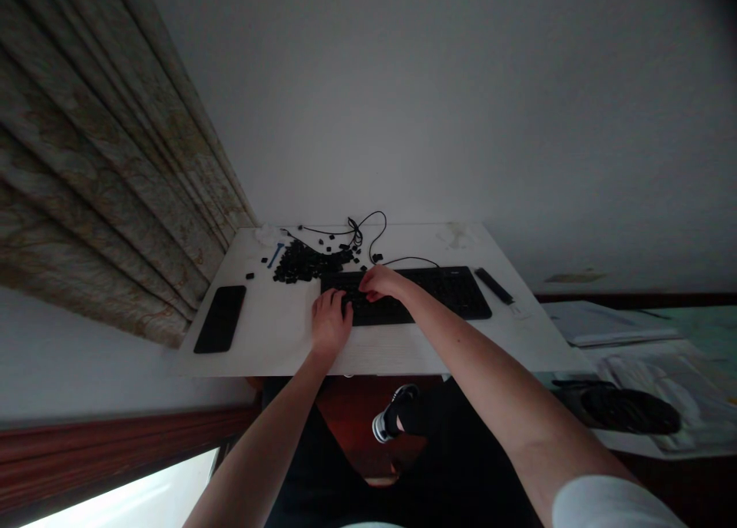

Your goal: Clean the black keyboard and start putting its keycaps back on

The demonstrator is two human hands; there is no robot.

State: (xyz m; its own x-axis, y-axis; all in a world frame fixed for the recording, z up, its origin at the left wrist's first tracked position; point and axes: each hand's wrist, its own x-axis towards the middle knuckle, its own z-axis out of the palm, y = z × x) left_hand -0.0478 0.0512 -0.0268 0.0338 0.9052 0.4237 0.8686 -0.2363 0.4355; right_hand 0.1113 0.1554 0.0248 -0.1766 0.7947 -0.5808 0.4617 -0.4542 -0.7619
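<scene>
A black keyboard (454, 292) lies across the middle of a white table. My left hand (332, 321) rests on its left end, palm down, fingers stretched out and slightly apart. Over the keys just to the right, my right hand (381, 282) is closed in a pinch, fingertips pointing down and left. Anything between those fingertips is too small and dark to make out. Behind the keyboard's left end is a heap of loose black keycaps (304, 262), with several more scattered around it. A small blue tool (275, 255) lies just left of the heap.
The table (276, 336) also bears a black phone (220, 319) at the left and a dark narrow bar (494, 285) at the right. A black cable (377, 212) curls near the wall. Curtains (115, 129) hang at the left; papers (616, 325) lie on a surface to the right.
</scene>
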